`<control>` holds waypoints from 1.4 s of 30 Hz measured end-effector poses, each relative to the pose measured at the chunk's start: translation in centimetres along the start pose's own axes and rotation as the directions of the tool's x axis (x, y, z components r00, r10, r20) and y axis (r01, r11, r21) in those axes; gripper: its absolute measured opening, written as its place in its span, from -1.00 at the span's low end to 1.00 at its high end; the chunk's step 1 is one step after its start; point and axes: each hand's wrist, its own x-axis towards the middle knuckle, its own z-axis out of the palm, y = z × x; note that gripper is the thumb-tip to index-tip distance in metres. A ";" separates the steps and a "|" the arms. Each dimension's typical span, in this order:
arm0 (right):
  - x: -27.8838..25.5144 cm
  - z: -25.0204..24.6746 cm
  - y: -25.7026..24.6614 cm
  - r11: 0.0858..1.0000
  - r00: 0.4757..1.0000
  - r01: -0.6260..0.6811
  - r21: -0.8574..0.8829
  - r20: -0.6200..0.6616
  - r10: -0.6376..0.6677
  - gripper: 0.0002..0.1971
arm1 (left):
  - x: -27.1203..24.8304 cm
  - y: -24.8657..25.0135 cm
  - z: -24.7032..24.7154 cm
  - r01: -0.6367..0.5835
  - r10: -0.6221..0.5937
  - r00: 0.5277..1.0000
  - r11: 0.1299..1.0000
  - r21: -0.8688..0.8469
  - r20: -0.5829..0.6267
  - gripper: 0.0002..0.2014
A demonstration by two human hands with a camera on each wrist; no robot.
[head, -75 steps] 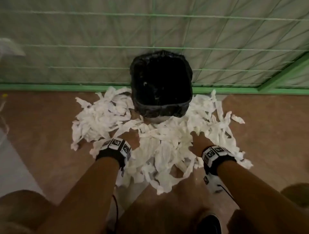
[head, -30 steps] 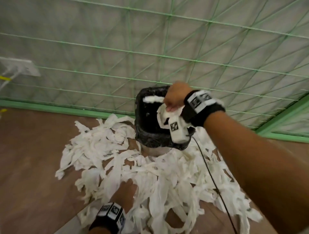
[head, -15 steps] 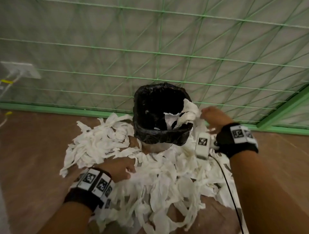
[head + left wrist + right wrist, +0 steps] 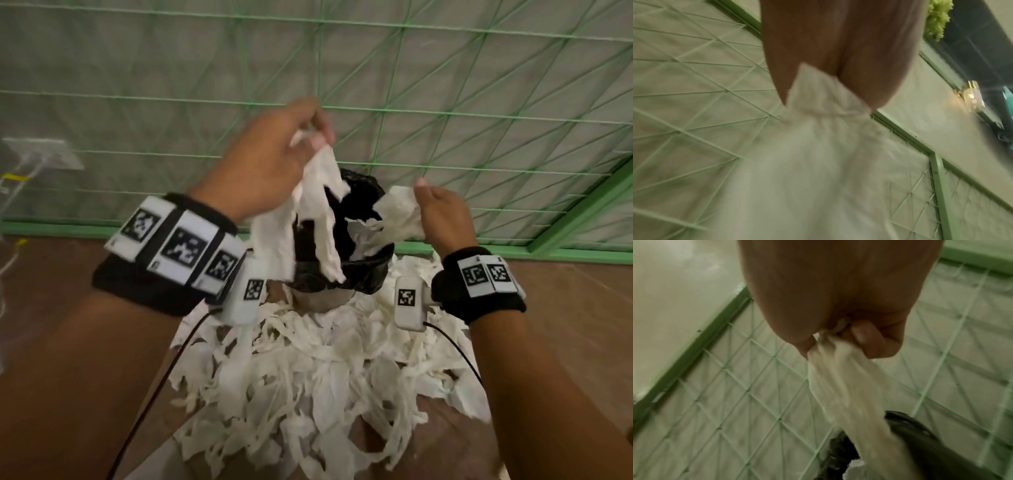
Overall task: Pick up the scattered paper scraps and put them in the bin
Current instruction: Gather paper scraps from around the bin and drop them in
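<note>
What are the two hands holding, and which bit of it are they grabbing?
Both hold white paper scraps. The left hand pinches the top of a long bunch hanging over the bin. The right hand grips one end of a smaller scrap.

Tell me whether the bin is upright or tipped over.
Upright. The black-lined bin stands on the floor with its mouth facing up, paper scraps piled round its base. How full it is cannot be told.

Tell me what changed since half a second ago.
The left hand rose from the floor pile, gripping scraps over the bin. The right hand took hold of scraps at the bin's rim. Bin and pile stayed put.
</note>
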 end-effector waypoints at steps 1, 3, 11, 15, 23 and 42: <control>0.0 0.0 -0.5 1.000 1.000 0.022 0.014 -0.008 -0.022 -0.44 | 1.1 0.1 0.1 -0.012 0.011 0.997 1.000 -0.005 -0.080 -0.86; -0.1 0.1 -1.4 0.995 0.997 0.074 0.066 -0.001 -0.074 -0.55 | 2.9 0.4 0.5 -0.004 -0.005 0.983 0.999 -0.044 -0.185 -0.89; 0.6 0.7 -5.3 0.956 0.954 0.293 0.002 0.066 -0.292 -0.84 | 5.1 -3.3 6.4 0.099 -0.094 0.994 0.990 0.101 -0.055 -0.67; 1.1 2.2 -6.7 0.937 0.927 0.349 -0.009 0.154 -0.343 -0.81 | 3.1 -6.7 10.7 0.320 -0.421 0.859 0.886 0.337 0.291 -0.71; 0.0 2.7 -3.6 0.843 0.864 0.416 -0.340 0.436 -0.251 -0.47 | -2.0 -8.4 11.1 0.378 -0.355 0.925 0.886 0.267 -0.133 -0.57; -7.4 8.0 19.3 0.762 0.862 0.026 -0.647 0.401 0.311 -0.68 | -7.4 -11.4 14.2 0.464 -0.589 0.721 0.802 -0.376 -0.365 -0.53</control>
